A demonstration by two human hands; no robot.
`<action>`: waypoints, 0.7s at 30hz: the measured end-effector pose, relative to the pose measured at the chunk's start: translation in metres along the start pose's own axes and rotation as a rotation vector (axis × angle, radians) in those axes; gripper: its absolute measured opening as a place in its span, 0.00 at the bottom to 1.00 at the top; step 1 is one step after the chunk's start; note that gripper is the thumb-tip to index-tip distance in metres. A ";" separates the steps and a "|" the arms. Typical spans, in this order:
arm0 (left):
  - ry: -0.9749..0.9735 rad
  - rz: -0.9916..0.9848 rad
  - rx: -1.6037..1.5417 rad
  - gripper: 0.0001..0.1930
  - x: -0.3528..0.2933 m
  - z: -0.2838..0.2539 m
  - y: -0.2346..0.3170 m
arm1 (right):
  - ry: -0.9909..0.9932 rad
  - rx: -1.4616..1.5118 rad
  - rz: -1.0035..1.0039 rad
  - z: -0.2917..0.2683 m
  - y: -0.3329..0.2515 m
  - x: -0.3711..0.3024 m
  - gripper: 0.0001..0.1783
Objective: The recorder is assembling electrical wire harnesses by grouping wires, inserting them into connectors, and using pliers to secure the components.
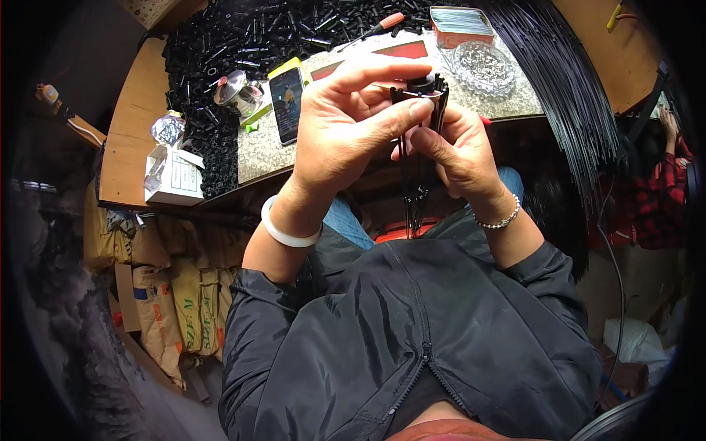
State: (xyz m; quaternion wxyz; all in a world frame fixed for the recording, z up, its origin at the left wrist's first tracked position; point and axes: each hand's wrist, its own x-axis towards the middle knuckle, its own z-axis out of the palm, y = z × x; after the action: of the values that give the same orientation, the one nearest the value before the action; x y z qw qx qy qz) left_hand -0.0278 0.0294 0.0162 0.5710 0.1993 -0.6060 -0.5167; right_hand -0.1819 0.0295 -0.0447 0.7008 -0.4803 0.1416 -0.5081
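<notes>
In front of my chest, both hands hold a bundle of thin black rods (413, 198) that look like umbrella ribs. Their upper ends gather at a black round piece (421, 83). My left hand (342, 121) is closed around this top end, its thumb and fingers pinching near a thin pale wire (425, 95) across the rods. From the other side, my right hand (465, 151) grips the rods just below, thumb pressed against them. The lower ends hang over my lap. My fingers partly hide the joint.
A heap of black plastic parts (235, 44) covers the table's far left. On the board lie a phone (287, 106), an orange-handled screwdriver (391, 20), a red tin (463, 37) and a glass dish (482, 70). Long black rods (562, 73) overhang the right edge. Another person's hand (668, 126) shows far right.
</notes>
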 end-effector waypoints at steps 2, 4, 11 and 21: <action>0.001 0.018 0.040 0.17 0.000 0.001 0.000 | -0.007 0.007 -0.004 0.001 0.000 0.000 0.09; -0.006 0.026 0.052 0.16 0.000 0.001 0.000 | -0.015 0.027 -0.004 0.000 -0.001 -0.001 0.09; 0.007 0.045 0.129 0.14 -0.002 0.002 0.005 | -0.047 0.185 -0.009 -0.005 0.000 0.000 0.11; -0.048 0.146 0.164 0.12 -0.001 -0.002 0.006 | -0.100 0.092 0.023 -0.006 -0.005 0.002 0.12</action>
State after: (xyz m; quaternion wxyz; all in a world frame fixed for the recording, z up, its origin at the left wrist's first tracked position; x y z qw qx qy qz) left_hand -0.0239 0.0322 0.0205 0.5741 0.1886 -0.6727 -0.4270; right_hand -0.1885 0.0248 -0.0432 0.7339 -0.4707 0.0886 -0.4816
